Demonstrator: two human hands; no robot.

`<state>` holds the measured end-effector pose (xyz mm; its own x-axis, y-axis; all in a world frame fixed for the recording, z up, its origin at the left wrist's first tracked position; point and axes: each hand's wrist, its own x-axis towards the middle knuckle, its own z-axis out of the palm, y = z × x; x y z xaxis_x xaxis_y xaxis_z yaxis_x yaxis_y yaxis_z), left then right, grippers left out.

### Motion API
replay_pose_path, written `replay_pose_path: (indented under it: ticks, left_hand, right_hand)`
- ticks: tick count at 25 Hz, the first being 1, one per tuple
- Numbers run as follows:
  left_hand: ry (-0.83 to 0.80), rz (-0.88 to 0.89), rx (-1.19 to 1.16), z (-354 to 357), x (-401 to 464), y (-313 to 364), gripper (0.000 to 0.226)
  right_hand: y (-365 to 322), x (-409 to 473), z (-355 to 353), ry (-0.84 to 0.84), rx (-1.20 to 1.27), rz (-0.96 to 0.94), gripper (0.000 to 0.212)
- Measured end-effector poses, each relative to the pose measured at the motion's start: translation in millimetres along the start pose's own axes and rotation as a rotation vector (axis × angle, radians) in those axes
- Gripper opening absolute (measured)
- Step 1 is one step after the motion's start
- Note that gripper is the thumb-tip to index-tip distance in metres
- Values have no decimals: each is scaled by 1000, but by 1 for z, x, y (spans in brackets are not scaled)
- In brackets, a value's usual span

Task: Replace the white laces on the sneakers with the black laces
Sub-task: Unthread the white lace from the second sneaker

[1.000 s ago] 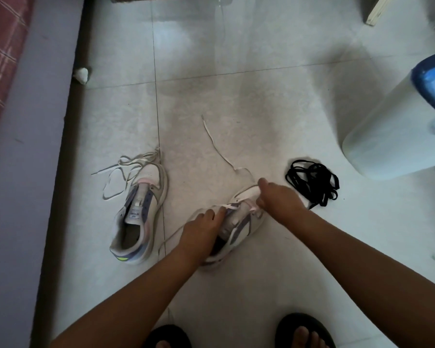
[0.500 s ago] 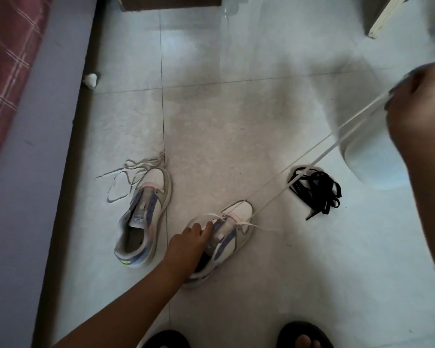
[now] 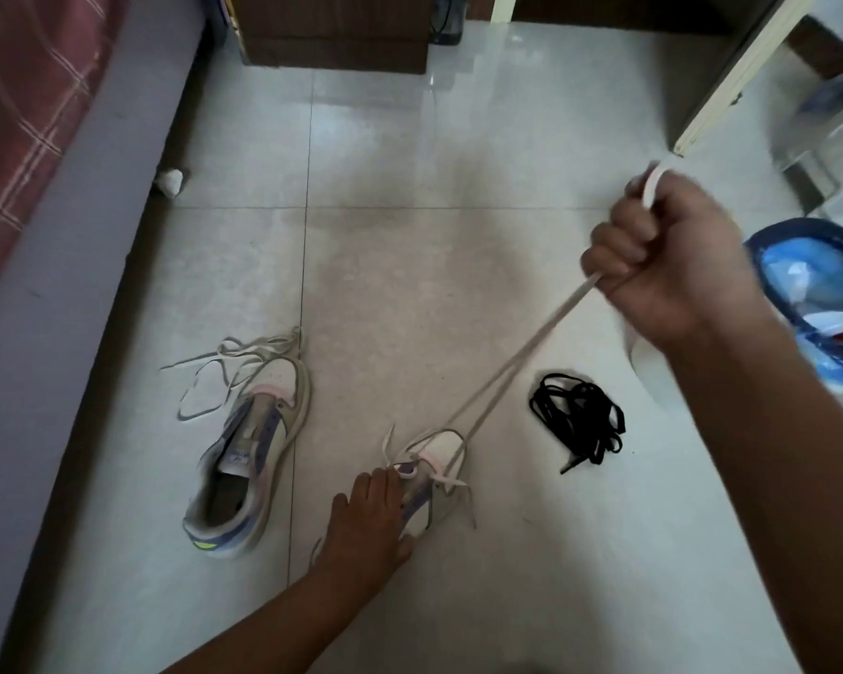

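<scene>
Two white sneakers with purple trim lie on the tiled floor. The left sneaker (image 3: 251, 459) has no lace in it, and a loose white lace (image 3: 225, 369) lies beside its toe. My left hand (image 3: 368, 520) presses down on the right sneaker (image 3: 439, 459) and covers its back half. My right hand (image 3: 667, 265) is raised in a fist and grips the white lace (image 3: 521, 362), which runs taut in two strands down to that sneaker's front eyelets. A bundle of black laces (image 3: 577, 420) lies on the floor to the right.
A bed with a red checked cover (image 3: 25, 104) runs along the left. A dark wooden cabinet (image 3: 334, 36) stands at the back. A white bin with a blue bag (image 3: 813, 304) sits at the right, and a crumpled white scrap (image 3: 169, 181) lies by the bed.
My right hand went from the sneaker's toe up and to the right, pulling the white lace out taut, then came in a little toward the middle. My left hand stayed on the sneaker.
</scene>
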<state>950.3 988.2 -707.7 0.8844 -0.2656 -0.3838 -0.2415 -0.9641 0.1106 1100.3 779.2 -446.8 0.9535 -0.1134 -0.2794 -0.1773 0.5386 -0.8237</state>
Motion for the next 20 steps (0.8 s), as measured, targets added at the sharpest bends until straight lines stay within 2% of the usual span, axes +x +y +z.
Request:
replay_pose_path:
  ticks: [4, 9, 11, 12, 13, 15, 16, 17, 18, 19, 20]
  left_hand:
    - [69, 27, 14, -17, 8, 1, 74]
    - [-24, -33, -65, -10, 26, 3, 63]
    - [-25, -44, -95, -15, 33, 0, 64]
    - [-38, -30, -115, -21, 37, -2, 65]
    - [-45, -15, -134, -26, 40, -6, 67]
    - [-31, 6, -171, -32, 44, -18, 70]
    - [-14, 16, -189, -31, 44, -24, 71]
    - [-2, 24, -205, -30, 44, -29, 71]
    - [0, 31, -212, -28, 43, -34, 70]
    - [4, 43, -210, -27, 42, -36, 68]
    - [8, 59, -203, -26, 42, -38, 67]
  right_hand:
    - [-33, -12, 27, -41, -117, -173, 30]
    - [-29, -20, 39, -81, -130, -288, 26]
    - [-16, -15, 36, -87, -235, -276, 23]
    - [-6, -12, 30, -86, -365, -246, 21]
    - [4, -6, 19, -74, -612, -234, 17]
    - [22, 7, -22, 6, -1407, -190, 12]
    - [30, 13, -50, 50, -1809, -53, 20]
    - [41, 16, -77, 72, -2107, 195, 28]
    - [55, 16, -98, 66, -2282, 407, 34]
    - [73, 14, -111, 15, -2352, 497, 37]
    - [94, 14, -120, -84, -2327, 461, 39]
